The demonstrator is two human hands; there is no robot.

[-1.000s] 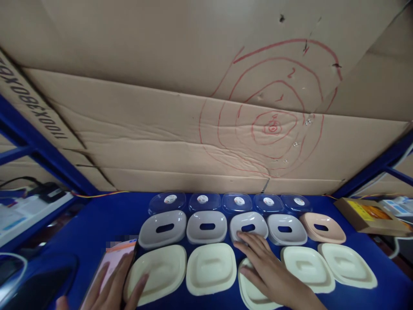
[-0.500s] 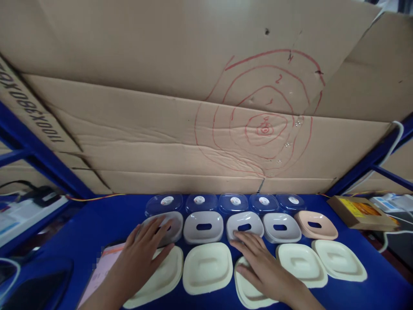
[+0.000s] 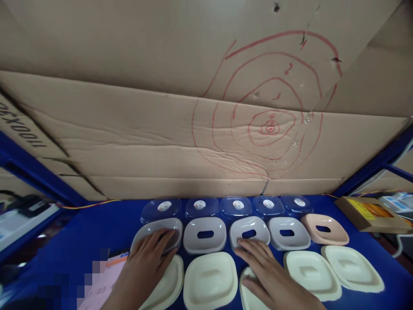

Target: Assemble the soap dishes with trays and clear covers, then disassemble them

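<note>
A: Main thing, where?
B: Leftmost grey dish (image 3: 151, 226), left end of its row on the blue counter (image 3: 106, 224). Left hand (image 3: 150, 260) is over it, fingers loosely spread, gripping nothing I can see. Contact unclear.
A: Right hand?
B: Right hand (image 3: 266, 269) has its fingers at the near rim of the third grey dish (image 3: 258, 228), thumb apart over the third cream tray (image 3: 248, 299). No pinch visible.
A: What could go wrong?
B: My guess: the left arm drags the leftmost cream tray (image 3: 167, 286) or knocks the phone-like screen (image 3: 106, 275), since it crosses between them. Pressing one rim could tip the third dish or slide it into the fourth grey dish (image 3: 300, 234).
A: Edges, room?
B: Tight. Narrow gaps between dishes; clear lids (image 3: 209, 211) just behind, then the cardboard wall (image 3: 129, 163), so little reach that way. Past the peach dish (image 3: 337, 234), a blue strip before the brown box (image 3: 364, 219). Wider blue stretch on the left. Counter's near edge isn't visible.
</note>
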